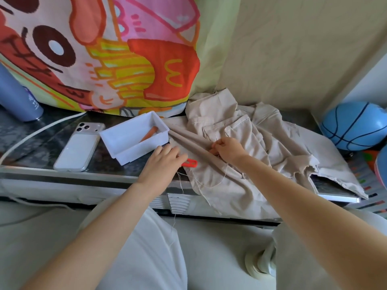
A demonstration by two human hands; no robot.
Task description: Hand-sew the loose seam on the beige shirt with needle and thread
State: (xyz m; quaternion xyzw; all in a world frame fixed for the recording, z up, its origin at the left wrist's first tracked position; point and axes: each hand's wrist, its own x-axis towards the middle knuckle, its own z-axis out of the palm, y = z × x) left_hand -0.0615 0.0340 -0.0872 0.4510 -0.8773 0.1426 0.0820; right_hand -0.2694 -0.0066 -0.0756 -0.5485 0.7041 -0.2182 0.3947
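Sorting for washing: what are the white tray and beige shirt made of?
The white tray looks like plastic: smooth, slightly glossy moulded walls. The beige shirt looks like matte woven cloth, maybe cotton or linen: frayed edges, loose threads.

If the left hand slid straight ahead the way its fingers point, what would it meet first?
Probably the folded ridge of the beige cloth shirt, just past the left hand's fingertips; the white plastic tray's corner sits close alongside.

Single wide-angle head cam, looking fwd & down over the lap [146,248] at the table [27,155] edge, close in: needle [216,136] shows pinched in right hand [227,150]. Mid-frame sit left hand [161,164] & shirt [282,147]; curtain [104,59] & wall [293,49] fill the top.
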